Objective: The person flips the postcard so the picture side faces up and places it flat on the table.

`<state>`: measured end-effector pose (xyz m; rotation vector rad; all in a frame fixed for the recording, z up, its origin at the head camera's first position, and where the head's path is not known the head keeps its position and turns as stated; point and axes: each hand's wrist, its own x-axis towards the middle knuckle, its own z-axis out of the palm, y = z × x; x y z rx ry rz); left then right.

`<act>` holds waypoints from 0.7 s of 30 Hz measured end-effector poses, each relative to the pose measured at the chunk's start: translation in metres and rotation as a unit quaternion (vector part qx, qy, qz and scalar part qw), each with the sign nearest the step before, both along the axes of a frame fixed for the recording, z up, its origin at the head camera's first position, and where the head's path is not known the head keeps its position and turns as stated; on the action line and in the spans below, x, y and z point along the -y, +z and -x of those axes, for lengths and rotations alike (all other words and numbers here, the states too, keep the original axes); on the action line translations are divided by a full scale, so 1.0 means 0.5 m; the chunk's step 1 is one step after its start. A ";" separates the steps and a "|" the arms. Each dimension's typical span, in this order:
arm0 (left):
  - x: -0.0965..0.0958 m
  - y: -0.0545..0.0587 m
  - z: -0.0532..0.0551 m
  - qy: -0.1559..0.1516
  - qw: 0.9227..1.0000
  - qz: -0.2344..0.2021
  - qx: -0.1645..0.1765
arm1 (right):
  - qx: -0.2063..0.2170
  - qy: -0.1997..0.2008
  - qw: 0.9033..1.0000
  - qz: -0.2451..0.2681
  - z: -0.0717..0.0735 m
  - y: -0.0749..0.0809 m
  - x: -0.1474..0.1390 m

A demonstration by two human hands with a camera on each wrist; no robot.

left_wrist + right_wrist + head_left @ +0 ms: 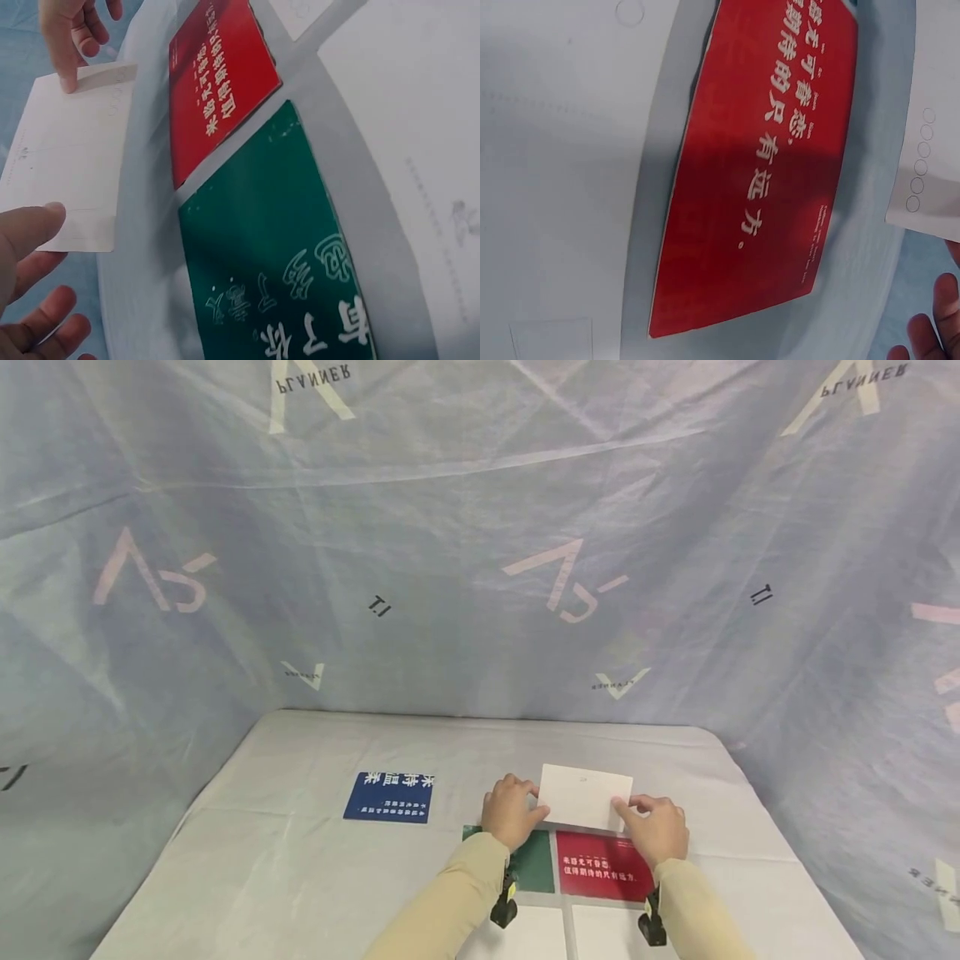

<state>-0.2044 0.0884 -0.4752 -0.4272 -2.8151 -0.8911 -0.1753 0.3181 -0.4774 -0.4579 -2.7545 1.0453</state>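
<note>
A white postcard (581, 795) is held up at a tilt over the far side of the card rows. My left hand (510, 814) pinches its left edge, thumb on the face toward me. At the opposite edge, my right hand (657, 828) grips it, thumb near the lower right corner. In the left wrist view, the postcard's face (75, 169) has faint printed lines and small circles. Just below the hands lie a green card (536, 865) and a red card (603, 867) with white characters, side by side.
Nearer to me, two white cards (517, 935) (611, 935) lie in a row on the pale cloth. A blue card (390, 797) with white characters lies apart on the left. Behind the table (285, 877) hangs a grey-blue printed curtain (450, 527), which also encloses both sides.
</note>
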 end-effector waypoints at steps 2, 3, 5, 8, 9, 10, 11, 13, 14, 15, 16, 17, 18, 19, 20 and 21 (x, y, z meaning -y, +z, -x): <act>-0.006 -0.004 0.003 0.006 1.000 -0.001 -0.002 | -0.001 -0.005 1.000 -0.001 0.001 -0.003 -0.002; -0.009 -0.006 0.005 0.008 1.000 -0.001 -0.002 | 0.000 -0.006 1.000 -0.003 0.002 -0.004 -0.003; -0.015 -0.009 0.008 0.010 1.000 -0.004 -0.004 | 0.000 -0.007 1.000 -0.010 0.005 -0.006 -0.005; -0.022 -0.015 0.013 0.015 1.000 -0.006 0.002 | 0.001 -0.005 1.000 -0.023 0.010 -0.007 -0.008; -0.024 -0.018 0.015 0.017 1.000 -0.006 0.005 | 0.002 -0.004 1.000 -0.026 0.012 -0.007 -0.009; -0.026 -0.021 0.017 0.018 1.000 -0.004 0.006 | 0.003 -0.004 1.000 -0.028 0.014 -0.007 -0.011; -0.028 -0.024 0.020 0.018 1.000 -0.002 0.008 | 0.004 -0.004 1.000 -0.031 0.015 -0.007 -0.012; -0.033 -0.029 0.024 0.019 1.000 0.004 0.011 | 0.006 -0.005 0.999 -0.032 0.018 -0.008 -0.014; -0.035 -0.031 0.027 0.020 1.000 0.008 0.010 | 0.007 -0.005 0.999 -0.033 0.019 -0.009 -0.016; -0.037 -0.033 0.029 0.020 1.000 0.010 0.009 | 0.009 -0.005 0.999 -0.035 0.021 -0.010 -0.018; -0.039 -0.035 0.031 0.021 1.000 0.013 0.009 | 0.011 -0.005 0.999 -0.038 0.023 -0.013 -0.020; -0.041 -0.037 0.034 0.021 1.000 0.016 0.008 | 0.012 -0.004 0.999 -0.042 0.025 -0.015 -0.021; -0.043 -0.039 0.036 0.023 1.000 0.019 0.006 | 0.014 -0.003 0.999 -0.045 0.027 -0.017 -0.023; -0.045 -0.042 0.038 0.024 0.999 0.022 0.004 | 0.015 -0.001 0.999 -0.046 0.029 -0.019 -0.024; -0.046 -0.045 0.040 0.026 0.999 0.027 0.002 | 0.016 0.001 0.999 -0.049 0.031 -0.021 -0.026; -0.048 -0.047 0.041 0.026 0.999 0.030 -0.001 | 0.018 0.002 0.999 -0.052 0.032 -0.024 -0.028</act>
